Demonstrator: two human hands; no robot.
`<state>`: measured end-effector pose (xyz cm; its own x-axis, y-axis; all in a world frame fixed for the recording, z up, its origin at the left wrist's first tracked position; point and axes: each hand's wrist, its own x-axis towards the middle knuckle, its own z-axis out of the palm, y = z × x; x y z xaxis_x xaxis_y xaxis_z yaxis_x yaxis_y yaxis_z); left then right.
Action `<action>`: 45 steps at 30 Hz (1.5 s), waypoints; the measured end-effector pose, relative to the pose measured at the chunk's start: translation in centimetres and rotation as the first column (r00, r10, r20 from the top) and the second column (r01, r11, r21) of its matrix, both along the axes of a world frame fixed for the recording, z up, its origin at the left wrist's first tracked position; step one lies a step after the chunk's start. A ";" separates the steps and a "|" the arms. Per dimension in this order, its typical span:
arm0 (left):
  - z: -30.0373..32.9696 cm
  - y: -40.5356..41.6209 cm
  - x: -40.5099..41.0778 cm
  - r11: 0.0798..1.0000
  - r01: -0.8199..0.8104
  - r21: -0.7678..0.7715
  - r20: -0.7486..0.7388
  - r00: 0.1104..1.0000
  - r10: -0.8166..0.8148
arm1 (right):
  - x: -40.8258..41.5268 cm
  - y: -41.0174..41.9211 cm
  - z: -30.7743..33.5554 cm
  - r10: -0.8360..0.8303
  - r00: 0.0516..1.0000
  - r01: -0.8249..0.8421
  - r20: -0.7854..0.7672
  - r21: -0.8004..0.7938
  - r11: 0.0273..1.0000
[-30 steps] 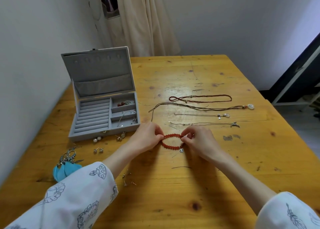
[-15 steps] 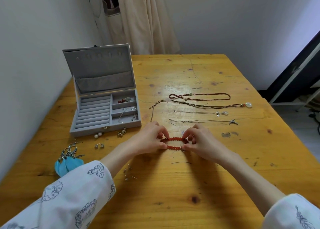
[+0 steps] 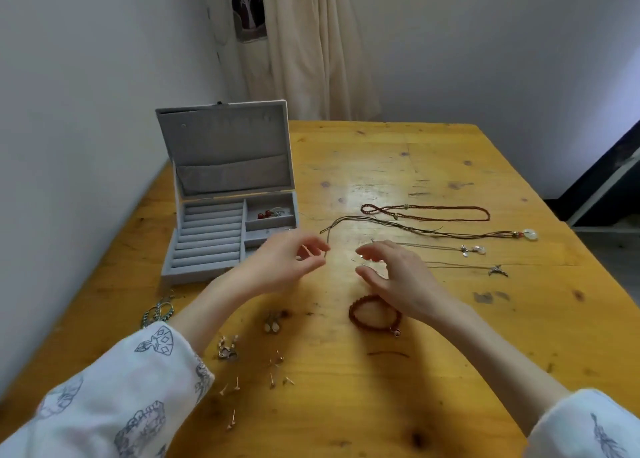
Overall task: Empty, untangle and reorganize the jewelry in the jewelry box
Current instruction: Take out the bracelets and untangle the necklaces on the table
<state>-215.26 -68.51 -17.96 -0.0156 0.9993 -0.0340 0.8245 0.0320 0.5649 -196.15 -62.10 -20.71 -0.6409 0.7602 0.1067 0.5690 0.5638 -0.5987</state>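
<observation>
Hovering above the wooden table (image 3: 398, 405), the left hand (image 3: 277, 267) and right hand (image 3: 398, 274) face each other, fingers loosely curved and spread, gripping nothing. Just under the right wrist the red bead bracelet (image 3: 374, 314) lies flat, with the open grey jewelry box (image 3: 225, 215) off to the left.

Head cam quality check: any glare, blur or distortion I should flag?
Head view: soft glare patch on the table beyond the necklaces; left hand and right hand show blurred fingertips; wide-angle bending tilts the walls and table edges; red bead bracelet lies in the right hand's shadow, looking dark; jewelry box reads fairly sharp.
</observation>
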 end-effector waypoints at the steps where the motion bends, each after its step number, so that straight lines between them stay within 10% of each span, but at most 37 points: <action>1: 0.3 0.3 -1.0 0.999 -0.035 0.022 0.006 0.999 0.035 | -1.4 0.2 0.0 0.017 1.000 -0.016 -0.015 0.012 1.000; 8: -0.1 3.6 -8.5 0.928 -0.346 0.142 -0.109 0.926 0.362 | -10.8 2.8 -0.7 0.091 0.996 -0.093 0.023 0.091 0.992; 17: -2.0 7.9 -8.5 0.920 -0.368 0.134 -0.396 0.831 0.390 | -13.6 3.7 -3.8 0.119 0.979 -0.123 0.163 0.015 0.992; 23: -0.1 6.9 -8.9 0.912 -0.392 0.118 -0.061 0.914 0.401 | -13.6 3.7 -3.0 0.110 0.984 -0.114 0.137 0.019 0.993; 29: 4.2 4.4 -8.3 0.934 -0.334 0.124 0.261 0.919 0.294 | -13.4 2.9 1.2 -0.072 0.902 -0.115 -0.425 -0.400 0.909; 35: 6.4 1.5 -6.8 0.938 -0.344 -0.034 0.615 0.733 0.291 | -10.9 1.2 4.4 -0.219 0.762 -0.315 -0.609 -0.645 0.696; 42: 6.8 -1.0 -3.8 0.930 -0.366 -0.034 0.529 0.783 0.327 | -6.3 -0.7 6.0 -0.313 0.773 -0.275 -0.552 -0.736 0.619; 45: 7.1 -1.7 -2.0 0.933 -0.348 -0.095 0.682 0.659 0.315 | -4.4 -1.4 6.7 -0.322 0.779 -0.253 -0.538 -0.740 0.623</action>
